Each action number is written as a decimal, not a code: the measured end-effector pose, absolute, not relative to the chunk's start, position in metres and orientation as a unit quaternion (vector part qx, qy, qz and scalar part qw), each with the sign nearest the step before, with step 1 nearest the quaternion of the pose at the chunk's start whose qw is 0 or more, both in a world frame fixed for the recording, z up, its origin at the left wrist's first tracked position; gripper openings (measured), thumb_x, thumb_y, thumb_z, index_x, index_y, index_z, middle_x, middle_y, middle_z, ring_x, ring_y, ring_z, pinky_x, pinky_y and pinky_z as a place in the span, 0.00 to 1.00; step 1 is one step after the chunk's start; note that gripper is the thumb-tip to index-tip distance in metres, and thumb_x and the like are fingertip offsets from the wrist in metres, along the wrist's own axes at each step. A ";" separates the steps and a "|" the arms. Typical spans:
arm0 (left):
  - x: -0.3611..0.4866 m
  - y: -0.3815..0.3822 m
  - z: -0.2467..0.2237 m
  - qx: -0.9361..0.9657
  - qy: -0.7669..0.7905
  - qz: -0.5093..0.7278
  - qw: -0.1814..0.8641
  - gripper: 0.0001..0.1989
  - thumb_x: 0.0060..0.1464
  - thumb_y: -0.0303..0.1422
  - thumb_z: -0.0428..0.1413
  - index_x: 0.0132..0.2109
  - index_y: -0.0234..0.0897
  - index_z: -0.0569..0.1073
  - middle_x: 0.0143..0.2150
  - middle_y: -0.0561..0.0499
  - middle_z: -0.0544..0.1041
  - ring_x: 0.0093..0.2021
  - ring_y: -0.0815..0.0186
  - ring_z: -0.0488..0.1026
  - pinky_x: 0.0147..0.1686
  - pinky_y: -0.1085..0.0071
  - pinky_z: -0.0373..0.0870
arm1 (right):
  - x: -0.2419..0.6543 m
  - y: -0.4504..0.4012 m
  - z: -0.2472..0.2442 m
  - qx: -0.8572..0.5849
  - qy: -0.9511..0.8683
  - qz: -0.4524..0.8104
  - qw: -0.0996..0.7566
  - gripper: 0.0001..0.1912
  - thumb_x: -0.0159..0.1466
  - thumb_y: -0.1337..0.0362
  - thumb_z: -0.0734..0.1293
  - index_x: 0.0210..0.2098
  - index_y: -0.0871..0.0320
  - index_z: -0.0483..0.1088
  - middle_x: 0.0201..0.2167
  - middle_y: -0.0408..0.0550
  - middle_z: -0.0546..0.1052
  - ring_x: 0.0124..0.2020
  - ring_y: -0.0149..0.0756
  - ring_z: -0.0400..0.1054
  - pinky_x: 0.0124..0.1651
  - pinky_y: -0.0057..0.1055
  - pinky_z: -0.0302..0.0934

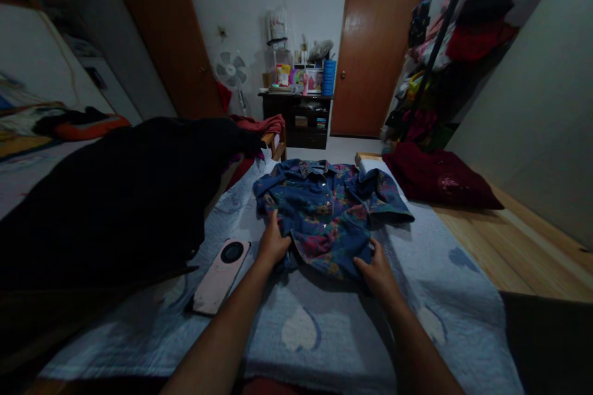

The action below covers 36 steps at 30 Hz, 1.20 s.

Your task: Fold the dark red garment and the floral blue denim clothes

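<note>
The fingers of the left hand (pixel 273 243) pinch the near left edge of a blue floral shirt (pixel 319 216), and the fingers of the right hand (pixel 378 266) pinch its near right corner; some fingertips are hidden by the cloth. The shirt lies between and beyond both sets of fingers, front up, its buttons (pixel 327 203) in a line and its collar (pixel 315 167) at the far end. One sleeve (pixel 388 197) spreads beyond the right fingers. Just left of the left fingers, a pink phone (pixel 219 278) lies on the pale blue bedcover (pixel 352 345), camera side up. Farther left sits dark cloth (pixel 115 197); a maroon cushion (pixel 440 178) rests beyond the right fingers, off to the right.
</note>
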<state>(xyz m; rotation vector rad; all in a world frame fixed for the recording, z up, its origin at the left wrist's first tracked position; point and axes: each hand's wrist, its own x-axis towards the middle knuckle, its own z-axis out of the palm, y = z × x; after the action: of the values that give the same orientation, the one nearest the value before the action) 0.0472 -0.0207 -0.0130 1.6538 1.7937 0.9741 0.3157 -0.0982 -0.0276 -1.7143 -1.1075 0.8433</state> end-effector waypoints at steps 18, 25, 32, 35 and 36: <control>0.099 -0.052 0.035 0.728 0.492 0.282 0.385 0.34 0.53 0.42 0.57 0.66 0.40 0.60 0.58 0.42 0.73 0.56 0.53 0.71 0.56 0.58 0.67 | 0.345 -0.060 0.056 -0.623 -0.707 0.178 0.286 0.24 0.63 0.57 0.62 0.57 0.58 0.67 0.47 0.55 0.77 0.48 0.45 0.71 0.53 0.43 0.62; 0.062 0.006 0.042 0.638 0.700 0.307 0.091 0.41 0.49 0.45 0.61 0.67 0.43 0.57 0.69 0.37 0.51 0.68 0.43 0.50 0.63 0.47 0.51 | 0.417 -0.035 0.045 -0.817 -0.558 -0.090 0.113 0.39 0.56 0.54 0.69 0.63 0.63 0.59 0.58 0.69 0.65 0.57 0.63 0.61 0.51 0.51 0.59; 0.045 0.045 0.012 0.631 0.722 0.232 0.163 0.50 0.43 0.49 0.64 0.69 0.47 0.50 0.73 0.36 0.37 0.70 0.35 0.41 0.62 0.41 0.48 | 0.414 -0.017 0.053 -0.800 -0.583 0.029 0.138 0.14 0.61 0.66 0.59 0.40 0.59 0.75 0.36 0.57 0.78 0.40 0.48 0.72 0.40 0.36 0.60; 0.047 0.057 0.002 0.663 0.664 0.269 0.217 0.45 0.49 0.42 0.60 0.70 0.40 0.50 0.70 0.36 0.52 0.67 0.46 0.56 0.62 0.53 0.57 | 0.377 -0.022 0.072 -0.698 -0.636 0.094 0.314 0.15 0.62 0.61 0.58 0.40 0.57 0.74 0.37 0.51 0.78 0.41 0.43 0.71 0.44 0.35 0.62; 0.050 0.060 0.001 0.670 0.645 0.281 0.238 0.43 0.50 0.39 0.59 0.70 0.38 0.50 0.67 0.36 0.58 0.65 0.50 0.61 0.61 0.56 0.60 | 0.362 -0.027 0.076 -0.644 -0.663 0.113 0.364 0.16 0.62 0.61 0.58 0.43 0.55 0.73 0.42 0.49 0.78 0.45 0.42 0.70 0.48 0.36 0.61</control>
<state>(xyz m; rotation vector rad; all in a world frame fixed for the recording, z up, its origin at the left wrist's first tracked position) 0.0501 0.0596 0.0006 1.8349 1.7658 0.7709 0.3624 -0.0268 0.0765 -1.6558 -1.7067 0.2900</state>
